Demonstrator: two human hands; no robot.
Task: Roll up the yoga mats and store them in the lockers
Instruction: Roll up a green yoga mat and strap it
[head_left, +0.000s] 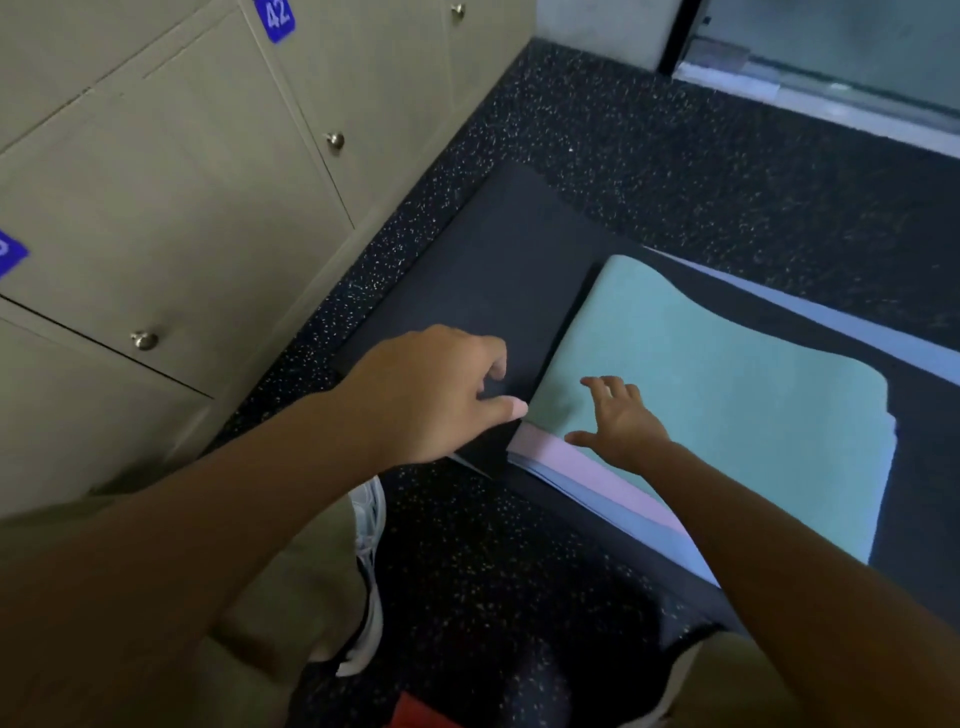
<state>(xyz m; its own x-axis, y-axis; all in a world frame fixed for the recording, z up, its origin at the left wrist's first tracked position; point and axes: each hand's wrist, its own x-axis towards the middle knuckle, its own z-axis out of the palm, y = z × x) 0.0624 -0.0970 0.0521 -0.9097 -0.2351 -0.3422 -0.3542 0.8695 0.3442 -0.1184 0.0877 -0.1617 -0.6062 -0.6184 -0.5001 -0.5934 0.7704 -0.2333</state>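
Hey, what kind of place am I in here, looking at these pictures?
Probably a gym or yoga studio changing area. Numbered lockers with round knobs line the wall, the floor is dark speckled rubber, and a stack of flat yoga mats in green, pink, blue and black lies on it.

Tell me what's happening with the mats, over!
Left hand open, reaching over black mat. Right hand open, flat on green mat. Mats unrolled. Lockers shut.

Mats stacked on floor; lockers left of them.
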